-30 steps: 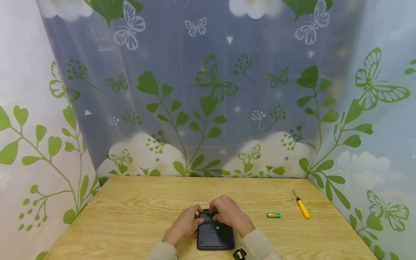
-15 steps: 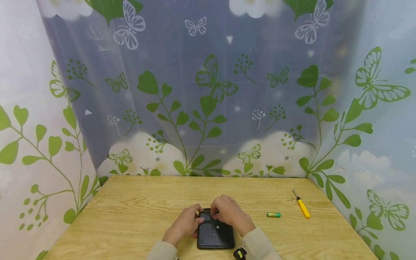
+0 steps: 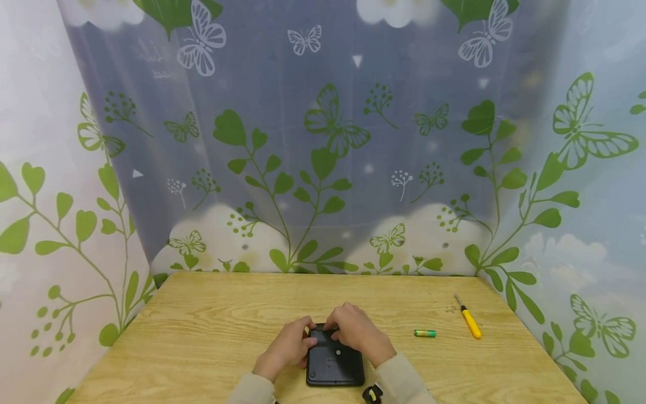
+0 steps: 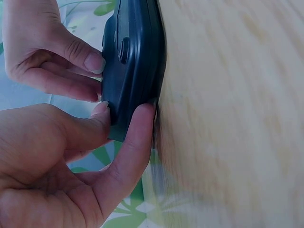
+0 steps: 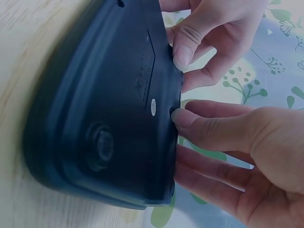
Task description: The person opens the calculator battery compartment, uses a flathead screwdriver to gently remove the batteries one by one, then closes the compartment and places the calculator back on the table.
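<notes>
A flat black device (image 3: 335, 370), shaped like a desk calculator, lies on the table with its underside up. Round feet and a small pale dot show on that face. My left hand (image 3: 286, 347) grips its far left corner; in the left wrist view the thumb lies on top and a finger (image 4: 137, 126) runs along the side. At the far edge, my right hand (image 3: 357, 332) holds on with bent fingers, its thumb (image 5: 187, 118) pressing the underside in the right wrist view. My fingers partly hide the recessed area at that far end.
Right of the device a green battery (image 3: 424, 333) lies on the wooden table (image 3: 227, 303). Farther right is a screwdriver (image 3: 470, 322) with a yellow handle, and several tiny pieces (image 3: 451, 309) lie by its tip. A patterned curtain (image 3: 323, 196) hangs behind the table.
My right fingers drew in over the far end of the device half a second ago and now reach toward its far edge again. My left hand and the device stay put.
</notes>
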Available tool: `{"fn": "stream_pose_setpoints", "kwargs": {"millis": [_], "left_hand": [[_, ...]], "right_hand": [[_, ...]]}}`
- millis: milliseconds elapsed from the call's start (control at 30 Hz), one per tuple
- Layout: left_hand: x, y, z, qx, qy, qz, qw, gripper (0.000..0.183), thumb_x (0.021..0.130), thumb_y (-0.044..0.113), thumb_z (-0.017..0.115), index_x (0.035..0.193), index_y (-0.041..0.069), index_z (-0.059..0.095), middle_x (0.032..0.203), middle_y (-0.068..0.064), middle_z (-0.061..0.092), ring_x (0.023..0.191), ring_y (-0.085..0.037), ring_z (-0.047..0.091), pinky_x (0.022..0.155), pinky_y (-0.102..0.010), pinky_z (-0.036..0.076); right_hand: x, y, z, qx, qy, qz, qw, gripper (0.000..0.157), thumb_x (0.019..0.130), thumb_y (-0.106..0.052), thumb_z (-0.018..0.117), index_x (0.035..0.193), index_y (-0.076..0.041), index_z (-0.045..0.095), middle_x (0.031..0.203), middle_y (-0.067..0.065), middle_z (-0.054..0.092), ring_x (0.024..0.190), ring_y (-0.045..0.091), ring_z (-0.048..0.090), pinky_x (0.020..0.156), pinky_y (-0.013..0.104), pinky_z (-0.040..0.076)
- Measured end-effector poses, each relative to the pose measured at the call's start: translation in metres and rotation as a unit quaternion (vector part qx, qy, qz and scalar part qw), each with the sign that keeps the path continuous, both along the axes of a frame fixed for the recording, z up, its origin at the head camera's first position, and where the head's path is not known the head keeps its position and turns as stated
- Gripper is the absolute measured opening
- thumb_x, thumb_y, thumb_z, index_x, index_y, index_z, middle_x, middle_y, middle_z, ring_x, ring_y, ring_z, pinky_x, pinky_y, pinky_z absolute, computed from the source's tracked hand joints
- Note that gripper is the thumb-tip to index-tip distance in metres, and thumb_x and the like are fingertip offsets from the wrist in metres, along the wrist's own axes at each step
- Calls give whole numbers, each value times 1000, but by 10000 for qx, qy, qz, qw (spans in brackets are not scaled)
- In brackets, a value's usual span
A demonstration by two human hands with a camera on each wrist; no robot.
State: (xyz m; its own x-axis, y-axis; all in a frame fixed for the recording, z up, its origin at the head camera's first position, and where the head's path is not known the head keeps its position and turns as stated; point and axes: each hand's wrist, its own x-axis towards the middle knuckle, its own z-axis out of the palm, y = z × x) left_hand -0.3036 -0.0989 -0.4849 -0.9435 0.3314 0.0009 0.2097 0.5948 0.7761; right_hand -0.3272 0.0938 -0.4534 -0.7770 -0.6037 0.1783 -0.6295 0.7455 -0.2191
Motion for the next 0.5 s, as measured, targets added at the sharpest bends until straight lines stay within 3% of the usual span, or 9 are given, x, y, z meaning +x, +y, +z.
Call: {"fn": "stream_pose_setpoints", "kwargs": {"millis": [200,500], "left_hand": [[0,1,1,-34,-37,17,10000,19,100,4,65,118,2,59,86,-11,63,60,-19,65,45,-28,57],[0,1,2,6,-64,-2,10000,19,100,3,65,118,1,59,84,-11,62,58,-19,65,45,-30,58]], "right_hand": [[2,0,1,7,125,-82,9999,15,80,-5,87,92,-14,84,92,0,80,86,17,74,71,28,64],[3,0,2,27,-32,-64,10000,15,82,-5,86,94,-14,84,93,1,81,87,18,75,72,27,64]]}}
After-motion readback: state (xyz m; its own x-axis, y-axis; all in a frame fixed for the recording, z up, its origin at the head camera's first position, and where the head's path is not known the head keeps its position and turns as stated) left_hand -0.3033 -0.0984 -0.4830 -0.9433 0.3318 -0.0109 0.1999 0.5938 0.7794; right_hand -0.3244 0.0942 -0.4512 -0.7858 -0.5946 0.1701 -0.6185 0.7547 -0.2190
